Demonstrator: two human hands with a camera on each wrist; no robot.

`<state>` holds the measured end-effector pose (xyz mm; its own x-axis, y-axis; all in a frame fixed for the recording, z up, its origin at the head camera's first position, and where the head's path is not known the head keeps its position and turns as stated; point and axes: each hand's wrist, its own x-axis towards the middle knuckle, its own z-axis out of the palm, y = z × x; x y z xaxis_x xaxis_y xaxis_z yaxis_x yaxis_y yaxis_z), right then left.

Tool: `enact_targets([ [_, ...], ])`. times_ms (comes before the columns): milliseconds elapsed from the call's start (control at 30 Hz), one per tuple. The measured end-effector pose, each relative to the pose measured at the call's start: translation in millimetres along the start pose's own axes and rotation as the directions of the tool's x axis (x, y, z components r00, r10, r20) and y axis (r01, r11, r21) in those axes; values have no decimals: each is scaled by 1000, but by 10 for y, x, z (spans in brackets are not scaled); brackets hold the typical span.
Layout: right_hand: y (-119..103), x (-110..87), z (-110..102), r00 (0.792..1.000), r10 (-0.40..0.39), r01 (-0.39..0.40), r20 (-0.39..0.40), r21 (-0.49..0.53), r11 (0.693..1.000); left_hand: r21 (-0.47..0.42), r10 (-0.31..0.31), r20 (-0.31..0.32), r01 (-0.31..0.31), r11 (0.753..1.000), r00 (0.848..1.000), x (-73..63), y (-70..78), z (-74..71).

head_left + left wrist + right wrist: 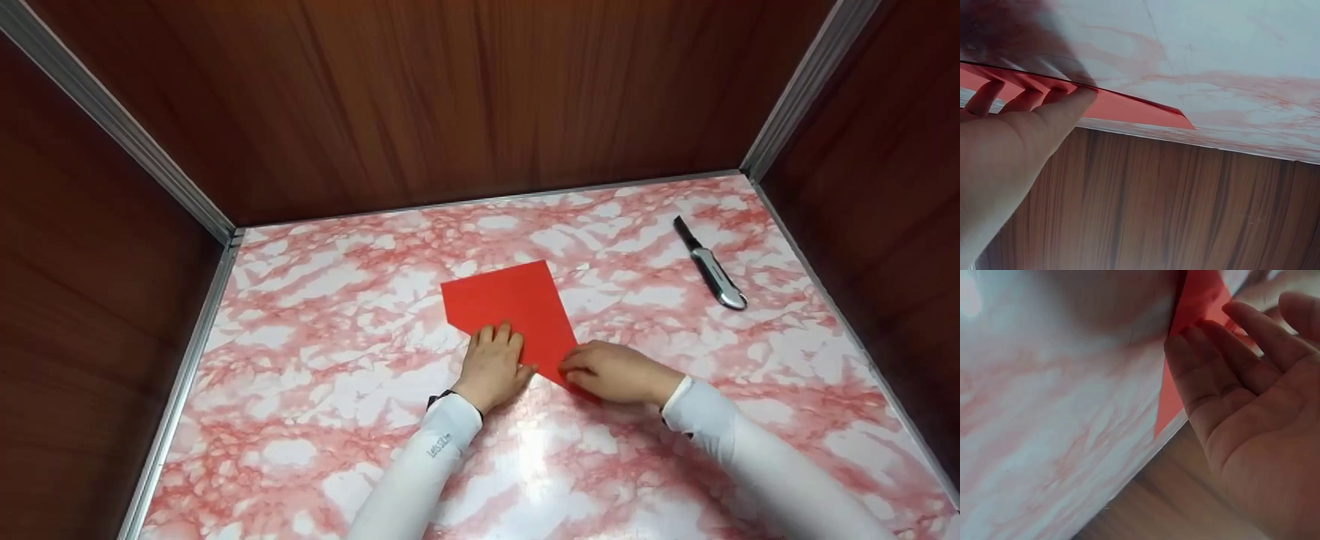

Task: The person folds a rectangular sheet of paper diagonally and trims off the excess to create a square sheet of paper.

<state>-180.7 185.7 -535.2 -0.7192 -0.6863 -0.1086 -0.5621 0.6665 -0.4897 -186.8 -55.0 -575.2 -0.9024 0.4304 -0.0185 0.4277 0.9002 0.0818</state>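
Note:
A sheet of red paper (504, 294) lies on the table, with a straight slanted edge on the side nearest me. Thin layers show along that edge in the left wrist view, where the paper (1134, 110) looks folded over. My left hand (491, 367) rests on this edge, its fingers spread over the paper and the thumb toward the right. At the paper's lower right corner, my right hand (619, 371) touches the sheet with its fingertips. The right wrist view shows the fingers of that hand (1241, 394) lightly bent, side by side against the red paper (1169, 402).
A utility knife (711, 266) with its dark blade end pointing away lies at the right rear of the table. The red-and-white marbled tabletop (315, 420) is bordered by dark wood panels (480, 97) at the back and both sides, with metal framing at the corners.

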Motion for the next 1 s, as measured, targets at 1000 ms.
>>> enact_targets([
  [1000, 514, 627, -151, 873, 450, -412, -188, 208, 887, -121, -4, -46, -2, 993, 999, 164, -97, 17],
])
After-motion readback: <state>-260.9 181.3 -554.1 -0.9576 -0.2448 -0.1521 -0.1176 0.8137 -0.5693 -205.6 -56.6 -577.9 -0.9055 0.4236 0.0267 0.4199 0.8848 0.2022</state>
